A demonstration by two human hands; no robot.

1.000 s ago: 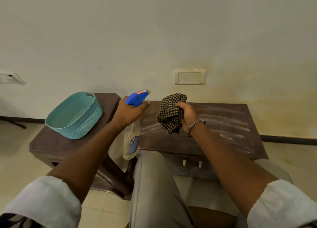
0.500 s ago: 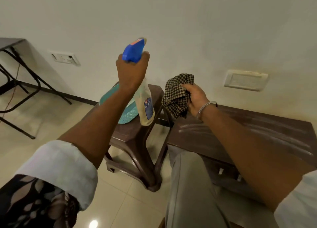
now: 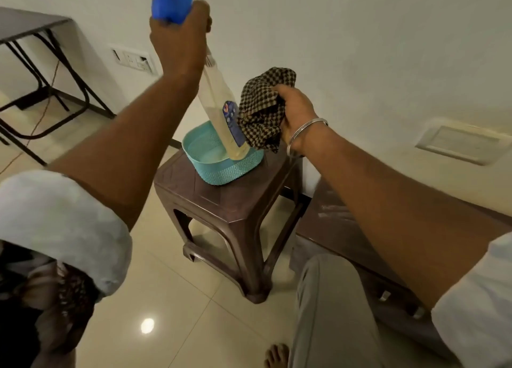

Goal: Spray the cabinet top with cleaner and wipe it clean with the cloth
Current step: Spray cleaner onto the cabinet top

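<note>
**Spray bottle raised in the left hand, cloth bunched in the right**

The spray bottle (image 3: 221, 113) is gripped at its neck by the left hand (image 3: 177, 43), whose fingers are curled round it just below the blue spray head (image 3: 171, 0) at the top edge of the frame. The bottle is tilted, with the head at the upper left and the base lower and more to the right. The base is seen in front of the teal basket (image 3: 221, 171); whether it touches the basket cannot be told.

The checked cloth (image 3: 263, 110) is held crumpled in the right hand (image 3: 296, 113), near the centre of the frame and just beside the bottle's label. A metal bangle (image 3: 304, 132) is worn on this wrist.

The basket stands on a brown plastic stool (image 3: 221, 207) in the middle of the frame. The cabinet top (image 3: 332, 215) is found at the lower right, just beside the stool, largely covered by the right forearm; pale streaks are seen on its visible part.

A dark desk (image 3: 27, 24) on a folding frame is seen at the upper left, and a wall socket (image 3: 133, 60) beside it. A bare foot (image 3: 277, 355) is seen on the tiled floor at the bottom edge.
</note>
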